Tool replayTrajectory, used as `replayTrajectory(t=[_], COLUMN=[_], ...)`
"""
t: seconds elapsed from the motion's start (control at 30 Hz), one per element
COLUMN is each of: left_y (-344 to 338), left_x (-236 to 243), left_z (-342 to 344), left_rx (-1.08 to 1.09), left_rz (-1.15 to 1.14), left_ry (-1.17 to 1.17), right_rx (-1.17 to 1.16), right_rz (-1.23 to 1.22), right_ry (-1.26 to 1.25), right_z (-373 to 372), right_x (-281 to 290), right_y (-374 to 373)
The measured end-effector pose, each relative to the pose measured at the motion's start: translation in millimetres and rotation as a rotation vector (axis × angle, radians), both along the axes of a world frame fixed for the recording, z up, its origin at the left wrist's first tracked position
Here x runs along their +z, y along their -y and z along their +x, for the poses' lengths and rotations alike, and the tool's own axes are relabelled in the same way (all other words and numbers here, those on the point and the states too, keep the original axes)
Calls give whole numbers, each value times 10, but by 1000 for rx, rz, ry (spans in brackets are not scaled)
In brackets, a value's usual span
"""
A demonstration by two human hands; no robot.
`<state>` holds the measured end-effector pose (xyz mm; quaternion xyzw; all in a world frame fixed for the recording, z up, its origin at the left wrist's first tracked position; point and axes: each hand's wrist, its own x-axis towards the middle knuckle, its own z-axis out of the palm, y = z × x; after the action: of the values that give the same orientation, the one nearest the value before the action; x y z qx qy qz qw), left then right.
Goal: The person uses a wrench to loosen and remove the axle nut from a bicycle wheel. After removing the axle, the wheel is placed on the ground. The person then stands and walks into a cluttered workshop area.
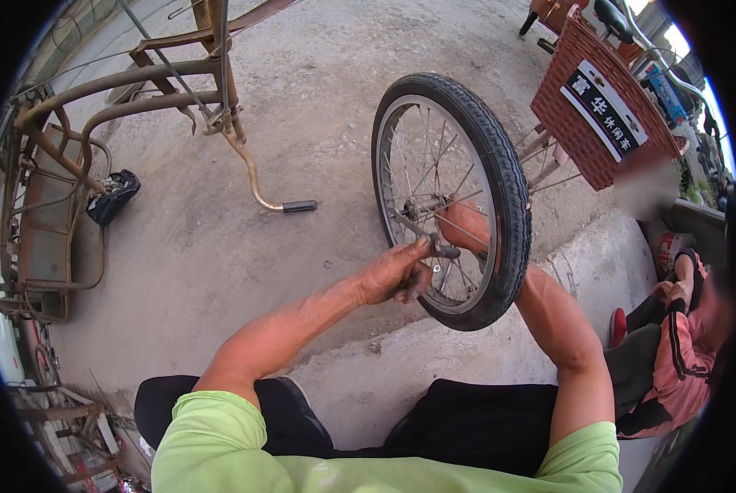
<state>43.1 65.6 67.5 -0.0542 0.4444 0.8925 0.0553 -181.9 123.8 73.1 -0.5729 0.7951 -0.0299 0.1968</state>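
An upright bicycle wheel with a black tyre [512, 189], metal rim and spokes stands in front of me. My left hand [396, 271] is closed on a flat metal tool [413, 228], apparently a wrench, which reaches to the hub [413, 209] on the wheel's near side. My right hand [464, 223] is behind the spokes, curled beside the hub on the far side; what its fingers grip is hidden.
At left stand a rusty tricycle frame [121, 78] and a black bag [113, 197]. A red-brown wicker basket [561, 131] on a cycle is at upper right. A seated person in pink [680, 353] is at my right. A concrete ledge [590, 263] crosses the ground.
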Motion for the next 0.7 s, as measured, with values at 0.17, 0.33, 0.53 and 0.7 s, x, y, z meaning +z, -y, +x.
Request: replayTrajectory(t=[0.17, 0.33, 0.53, 0.7], left_y=[1121, 1340, 288, -212], left_x=[262, -764, -1218, -585], left_z=[-197, -40, 187, 127], left_rx=[393, 404, 205, 60], left_rz=[-228, -218, 40, 130], left_ry=[71, 397, 412, 137], right_rx=[-192, -226, -275, -221], right_rz=[-91, -202, -233, -75], right_ry=[89, 50, 20, 54], right_z=[173, 151, 117, 117], right_x=[5, -53, -162, 29], right_y=[15, 43, 51, 60])
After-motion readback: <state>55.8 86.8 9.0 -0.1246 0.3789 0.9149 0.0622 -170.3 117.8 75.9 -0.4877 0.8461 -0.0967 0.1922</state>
